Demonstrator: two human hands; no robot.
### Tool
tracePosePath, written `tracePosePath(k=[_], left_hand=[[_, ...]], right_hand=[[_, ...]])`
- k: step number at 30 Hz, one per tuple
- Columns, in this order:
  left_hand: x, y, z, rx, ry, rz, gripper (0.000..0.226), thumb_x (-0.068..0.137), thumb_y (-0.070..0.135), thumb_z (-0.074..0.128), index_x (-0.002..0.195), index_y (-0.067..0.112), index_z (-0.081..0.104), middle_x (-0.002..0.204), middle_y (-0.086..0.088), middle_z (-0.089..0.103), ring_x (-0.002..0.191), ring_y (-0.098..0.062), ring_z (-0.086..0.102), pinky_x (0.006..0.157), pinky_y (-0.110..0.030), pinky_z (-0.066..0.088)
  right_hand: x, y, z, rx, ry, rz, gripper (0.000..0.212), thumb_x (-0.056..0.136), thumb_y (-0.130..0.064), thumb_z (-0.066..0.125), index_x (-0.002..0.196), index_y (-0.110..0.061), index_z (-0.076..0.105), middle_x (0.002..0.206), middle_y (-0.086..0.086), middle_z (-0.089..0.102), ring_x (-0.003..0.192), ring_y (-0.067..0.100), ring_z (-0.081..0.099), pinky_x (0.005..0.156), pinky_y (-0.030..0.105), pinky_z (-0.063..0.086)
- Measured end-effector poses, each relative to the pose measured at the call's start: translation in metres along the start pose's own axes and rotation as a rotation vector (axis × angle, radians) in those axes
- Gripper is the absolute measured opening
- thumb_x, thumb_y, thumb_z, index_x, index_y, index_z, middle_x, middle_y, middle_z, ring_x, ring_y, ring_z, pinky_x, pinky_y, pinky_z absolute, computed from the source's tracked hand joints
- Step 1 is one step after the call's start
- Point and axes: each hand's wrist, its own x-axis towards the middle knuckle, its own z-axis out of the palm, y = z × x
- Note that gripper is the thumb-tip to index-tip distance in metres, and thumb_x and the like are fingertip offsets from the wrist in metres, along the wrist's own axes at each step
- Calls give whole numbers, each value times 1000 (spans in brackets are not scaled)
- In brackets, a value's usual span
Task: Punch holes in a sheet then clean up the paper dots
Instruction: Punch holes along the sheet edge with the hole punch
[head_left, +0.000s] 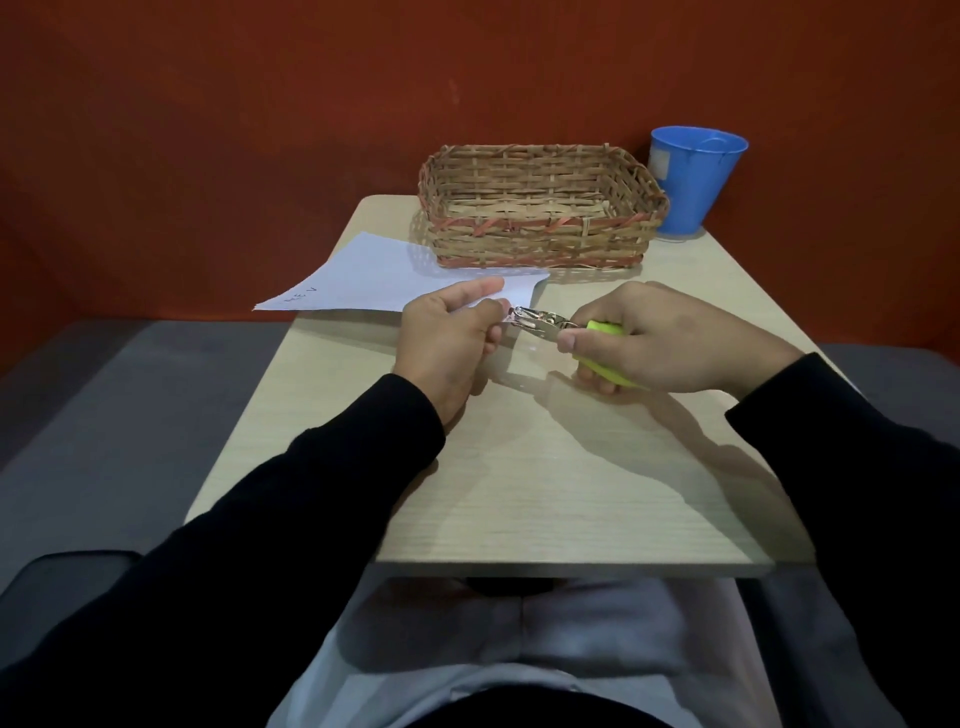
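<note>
Left hand (451, 332) pinches the near right corner of the white paper sheet (374, 278), thumb on top, fingers curled beneath; the corner is lifted off the pale wood-grain tabletop (545, 493) while the rest of the sheet lies flat, its far edge just beside the empty woven rattan basket (540, 208). Right hand (654, 340) is wrapped closed around the yellow-green handles of the silver metal plier-type hole punch (543, 323), its head at the paper's edge, touching the left fingertips.

Judged step: punching under way; whether the handles are fully squeezed cannot be told.

Risks:
- Fingertip sits against the punch head; a squeeze could nip it.
- Only a corner is held, so the sheet could twist and the hole land off the margin or tear through the edge.
- No dots visible; released ones may scatter on the table or lap. The blue plastic cup (693, 179) stands well apart.
</note>
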Motion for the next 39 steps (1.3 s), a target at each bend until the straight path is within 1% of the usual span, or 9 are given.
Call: tracePosePath(k=[5, 10, 14, 18, 21, 25, 30, 35, 39], left_hand=[[-19, 10, -4, -53, -20, -2, 26, 94, -7, 63, 117, 0, 71, 60, -2, 65, 37, -7, 54, 42, -14, 42], [-26, 10, -32, -38, -42, 2, 29, 90, -8, 64, 113, 6, 73, 67, -13, 63, 44, -25, 57, 56, -38, 51], [-29, 7, -53, -84, -105, -8, 49, 80, -5, 70, 126, 12, 70, 87, -18, 69, 77, -30, 58, 68, -39, 54], [-30, 9, -54, -48, -124, -31, 73, 76, -5, 68, 144, 18, 58, 91, -17, 66, 79, -31, 54, 78, -45, 50], [-30, 10, -52, -75, -138, -20, 69, 82, -7, 67, 147, 15, 55, 104, -16, 66, 81, -31, 58, 80, -47, 51], [-28, 10, -51, -171, -101, 0, 52, 93, -3, 68, 143, 10, 59, 138, -13, 66, 108, -23, 75, 99, -44, 58], [-28, 9, -53, -214, -65, 6, 54, 92, -11, 65, 142, 8, 58, 119, -14, 77, 94, -27, 77, 91, -42, 62], [-29, 10, -53, -217, -45, -2, 55, 92, -10, 66, 144, 7, 57, 122, -18, 74, 94, -28, 76, 88, -42, 63], [-31, 11, -52, -207, -41, 1, 54, 93, -10, 65, 144, 7, 57, 123, -16, 74, 93, -26, 76, 85, -37, 64]], right_hand=[[-9, -4, -3, 264, -115, 14, 43, 104, -40, 60, 85, -3, 73, 71, 4, 77, 58, 17, 67, 58, 29, 53], [-12, 0, -15, 475, -4, 71, 34, 103, -39, 60, 100, -10, 78, 84, 11, 80, 69, 23, 76, 62, 31, 58], [-13, 8, -19, 565, 18, 268, 44, 106, -41, 56, 110, 1, 71, 85, 25, 74, 62, 31, 69, 56, 37, 56], [-10, 9, -14, 494, -7, 329, 48, 107, -40, 56, 109, 6, 68, 83, 31, 74, 63, 35, 65, 57, 39, 55], [-11, 6, -12, 509, -33, 335, 42, 107, -36, 58, 107, 5, 69, 78, 24, 74, 63, 33, 67, 57, 38, 56], [-13, 0, -5, 548, -76, 286, 28, 105, -24, 61, 104, 2, 70, 80, 24, 73, 64, 34, 68, 57, 38, 56], [-11, -4, 7, 510, -125, 240, 31, 105, -21, 61, 106, 9, 67, 76, 23, 71, 64, 35, 65, 64, 44, 53], [-11, -4, 7, 493, -142, 232, 34, 105, -27, 60, 105, 7, 66, 74, 22, 70, 64, 36, 65, 66, 51, 53], [-10, -2, 8, 526, -117, 208, 36, 104, -31, 61, 102, 4, 67, 75, 23, 70, 63, 35, 66, 63, 44, 55]])
